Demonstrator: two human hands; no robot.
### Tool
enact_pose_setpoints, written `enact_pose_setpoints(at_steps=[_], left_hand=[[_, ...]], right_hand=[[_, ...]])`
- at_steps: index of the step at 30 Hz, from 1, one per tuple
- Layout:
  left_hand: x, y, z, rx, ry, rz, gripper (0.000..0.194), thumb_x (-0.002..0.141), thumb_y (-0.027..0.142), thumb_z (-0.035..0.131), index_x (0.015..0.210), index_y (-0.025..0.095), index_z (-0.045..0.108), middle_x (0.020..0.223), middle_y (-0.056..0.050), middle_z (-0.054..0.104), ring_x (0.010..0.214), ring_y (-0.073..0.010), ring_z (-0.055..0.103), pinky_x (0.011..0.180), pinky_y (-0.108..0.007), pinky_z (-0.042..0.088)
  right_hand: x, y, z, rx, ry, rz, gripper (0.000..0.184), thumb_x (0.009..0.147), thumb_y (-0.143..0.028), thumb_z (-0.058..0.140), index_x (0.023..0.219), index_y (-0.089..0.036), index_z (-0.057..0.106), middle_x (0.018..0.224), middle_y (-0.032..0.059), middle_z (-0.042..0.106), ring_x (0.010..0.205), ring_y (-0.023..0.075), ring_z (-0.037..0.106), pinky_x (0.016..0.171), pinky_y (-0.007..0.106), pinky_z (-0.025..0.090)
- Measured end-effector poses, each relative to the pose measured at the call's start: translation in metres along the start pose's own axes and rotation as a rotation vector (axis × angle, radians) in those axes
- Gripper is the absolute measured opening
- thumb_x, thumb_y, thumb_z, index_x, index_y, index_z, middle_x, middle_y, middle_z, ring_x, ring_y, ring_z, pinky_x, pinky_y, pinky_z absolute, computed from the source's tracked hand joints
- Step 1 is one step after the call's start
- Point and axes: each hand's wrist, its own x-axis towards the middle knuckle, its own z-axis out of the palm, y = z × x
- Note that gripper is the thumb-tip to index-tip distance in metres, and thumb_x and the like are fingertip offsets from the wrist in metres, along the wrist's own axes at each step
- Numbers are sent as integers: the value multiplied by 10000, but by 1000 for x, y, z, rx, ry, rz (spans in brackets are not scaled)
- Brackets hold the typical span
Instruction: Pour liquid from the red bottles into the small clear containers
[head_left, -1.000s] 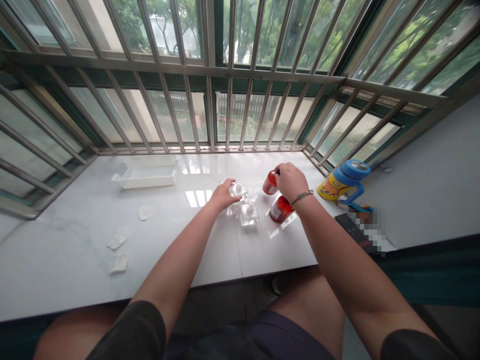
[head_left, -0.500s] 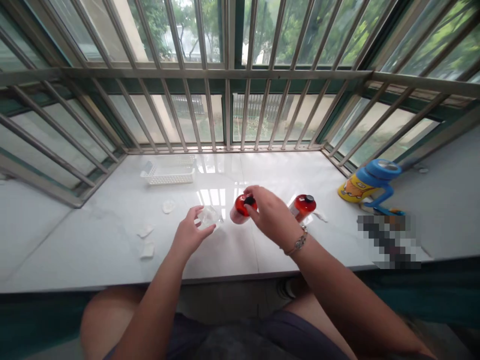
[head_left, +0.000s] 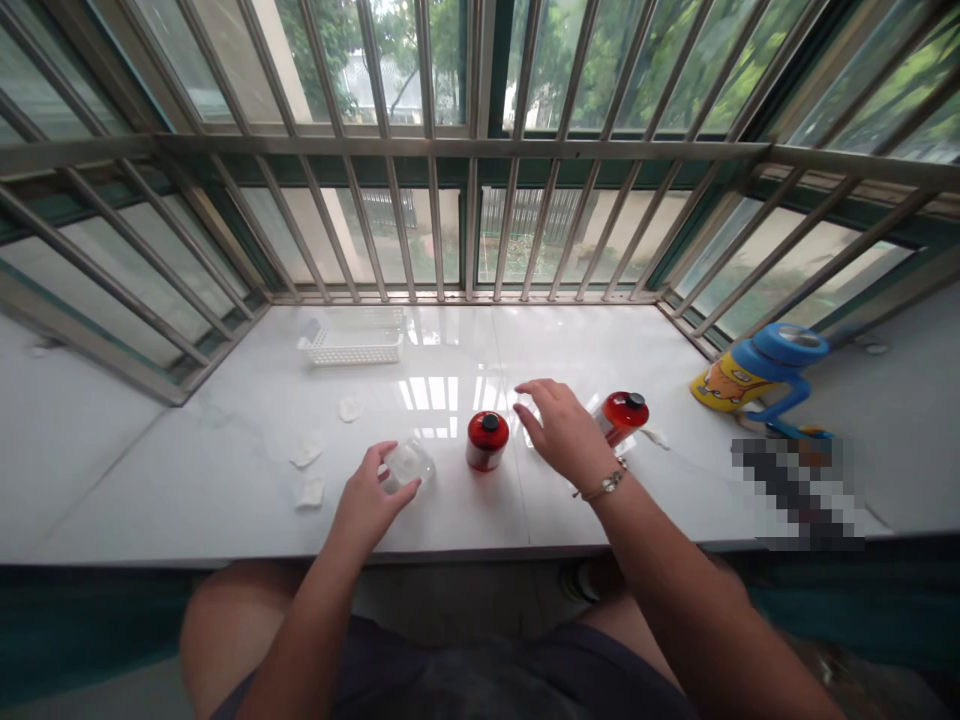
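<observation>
My left hand [head_left: 371, 495] is wrapped around the side of a clear, see-through cup [head_left: 414, 462] at the counter; whitish contents show inside it. Just right of the cup stands a red bottle [head_left: 487, 440] with a black cap and a pale label, upright and untouched. My right hand [head_left: 561, 425] hovers to the right of that bottle, thumb and fingers apart, holding nothing. Behind the right hand's wrist a second red bottle [head_left: 624, 415] with a black cap is partly hidden.
A white perforated basket [head_left: 352, 350] sits near the window bars. Several white scraps [head_left: 309, 492] lie on the left. To the right are a blue and yellow flask [head_left: 757, 370], a small pale strip [head_left: 655, 437] and a blurred-out dark item [head_left: 799, 490]. The counter's front edge [head_left: 465, 552] is close to my legs.
My right hand has let go of the red bottle and moved away to its right. That bottle, tilted before, now stands upright. The left hand still has the cup, slightly lower.
</observation>
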Motion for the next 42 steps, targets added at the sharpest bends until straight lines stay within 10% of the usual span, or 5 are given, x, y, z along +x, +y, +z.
enact_pose_setpoints(at_steps=[12, 24, 29, 33, 42], left_hand=[[-42, 8, -10, 52, 242, 344, 526, 962, 453, 739, 1415, 279, 535, 1526, -111, 593, 1424, -304, 589, 1140, -495, 571], [-71, 17, -22, 123, 255, 253, 202, 1015, 445, 601, 1115, 282, 666, 1217, -79, 759, 1214, -284, 701, 1126, -483, 545], [-77, 11, -43, 106, -260, 45, 445, 1024, 574, 523, 776, 255, 711, 752, -22, 744, 708, -209, 687, 723, -331, 553], [-87, -5, -41, 256, -665, 4, 437, 1012, 542, 543, 775, 235, 745, 772, -22, 765, 748, -207, 690, 683, -293, 454], [-97, -71, -75, 612, -581, -154, 315, 1010, 323, 402, 848, 229, 655, 875, -54, 776, 839, -245, 733, 743, -317, 446]], right_hand=[[9, 72, 5, -168, -198, 209, 181, 1034, -251, 611, 1169, -218, 728, 1179, 83, 752, 993, 229, 721, 838, 334, 534], [67, 94, 13, -247, -133, 255, 252, 1016, -278, 626, 1241, -205, 712, 1232, 106, 722, 1021, 241, 683, 895, 355, 516], [40, 92, -16, -385, -50, 305, 341, 1024, -375, 609, 1305, -196, 683, 1293, 185, 674, 1170, 362, 610, 927, 458, 505], [1, 108, -38, -631, -63, 477, 384, 986, -418, 647, 1278, -172, 688, 1191, 228, 671, 1044, 390, 645, 823, 468, 511], [-26, 150, -37, -498, 44, 448, 310, 1008, -327, 548, 1243, -188, 695, 1093, 158, 683, 985, 313, 674, 871, 417, 516]])
